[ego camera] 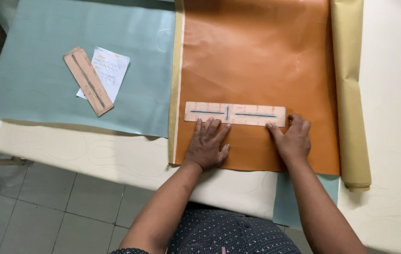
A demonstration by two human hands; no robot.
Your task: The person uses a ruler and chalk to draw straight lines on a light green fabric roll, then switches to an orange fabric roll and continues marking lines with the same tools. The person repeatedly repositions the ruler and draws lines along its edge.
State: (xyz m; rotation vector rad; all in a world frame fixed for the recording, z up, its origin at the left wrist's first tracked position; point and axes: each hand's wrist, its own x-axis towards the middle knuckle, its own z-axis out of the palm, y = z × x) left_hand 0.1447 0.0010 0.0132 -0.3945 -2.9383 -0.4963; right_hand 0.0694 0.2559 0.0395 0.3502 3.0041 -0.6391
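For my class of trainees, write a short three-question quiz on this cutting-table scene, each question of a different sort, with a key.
1. True or false: the slotted pattern strip under the hands lies on the pale green sheet.
2. Which hand lies flat with fingers spread on the orange sheet? A) left hand B) right hand
3. Fill in: the second pattern strip partly covers a white ____.

Key
1. False; it lies on the orange sheet.
2. A; the right hand is curled at the strip's right end.
3. Paper.
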